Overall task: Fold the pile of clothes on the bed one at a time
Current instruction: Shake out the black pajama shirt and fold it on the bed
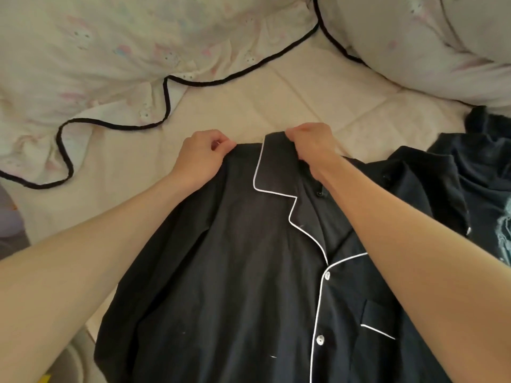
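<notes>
Bed (318, 87): both hands pinch black shirt (249, 272) shoulders.

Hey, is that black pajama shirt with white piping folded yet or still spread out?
Spread out. The black pajama shirt with white piping lies front up, placket and chest pocket showing, both hands pinching its top edge.

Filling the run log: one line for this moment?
left hand: pinches shirt shoulder | right hand: grips collar | pile: right, unfolded
</notes>
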The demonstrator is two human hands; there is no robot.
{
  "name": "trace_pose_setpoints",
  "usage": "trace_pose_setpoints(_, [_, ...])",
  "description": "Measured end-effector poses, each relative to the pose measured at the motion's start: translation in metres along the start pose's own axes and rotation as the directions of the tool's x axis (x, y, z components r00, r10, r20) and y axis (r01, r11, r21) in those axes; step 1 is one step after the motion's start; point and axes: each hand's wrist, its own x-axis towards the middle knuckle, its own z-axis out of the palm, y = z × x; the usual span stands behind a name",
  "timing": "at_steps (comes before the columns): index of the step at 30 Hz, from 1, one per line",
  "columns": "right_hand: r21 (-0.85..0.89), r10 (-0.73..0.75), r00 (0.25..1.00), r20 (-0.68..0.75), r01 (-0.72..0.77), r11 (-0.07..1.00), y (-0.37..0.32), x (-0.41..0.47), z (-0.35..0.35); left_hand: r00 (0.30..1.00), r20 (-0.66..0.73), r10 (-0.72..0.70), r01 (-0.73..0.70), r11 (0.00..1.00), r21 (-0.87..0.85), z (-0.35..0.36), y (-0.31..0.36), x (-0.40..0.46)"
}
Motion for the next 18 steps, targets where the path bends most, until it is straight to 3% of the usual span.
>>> trace_pose_setpoints(4, [-0.220,-0.215,0.974,-0.071,0.195,0.956,0.011,-0.025,0.011,0.999,-0.003,-0.033,0.033,0.999,0.012,-0.007,0.000,-0.015])
trace_pose_setpoints(8, [-0.497,-0.488,0.872,-0.045,0.404,0.768,0.034,-0.082,0.024,0.999,-0.028,-0.033,0.033,0.999,0.027,-0.027,-0.017,-0.064])
trace_pose_setpoints(10, [-0.531,-0.551,0.835,0.001,0.467,0.707,0.052,-0.124,0.036,0.999,-0.034,-0.008,0.011,0.997,0.078,-0.037,-0.030,-0.100])
trace_pose_setpoints(14, [-0.549,-0.566,0.815,0.123,0.532,0.645,0.093,-0.223,0.066,0.994,-0.063,-0.088,0.092,0.993,0.076,-0.052,-0.063,-0.173])
trace_pose_setpoints(18, [-0.592,-0.461,0.859,0.221,0.494,0.637,0.130,-0.297,0.096,0.930,-0.008,-0.367,0.361,0.920,-0.154,-0.062,-0.105,-0.224])
